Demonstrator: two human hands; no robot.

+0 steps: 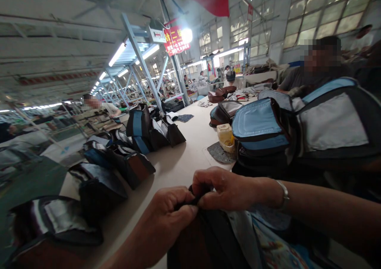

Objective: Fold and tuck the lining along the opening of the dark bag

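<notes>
A: Both hands meet on the dark bag piece at the near edge of the surface. The left hand pinches its top edge between thumb and fingers; the right hand pinches the same edge just beside it.

B: What could slip?

A: The grips are narrow, so I judge the fabric could pull free or bunch. The stacked blue bags lean close by the right arm; an elbow could topple them onto the yellow container.
</notes>
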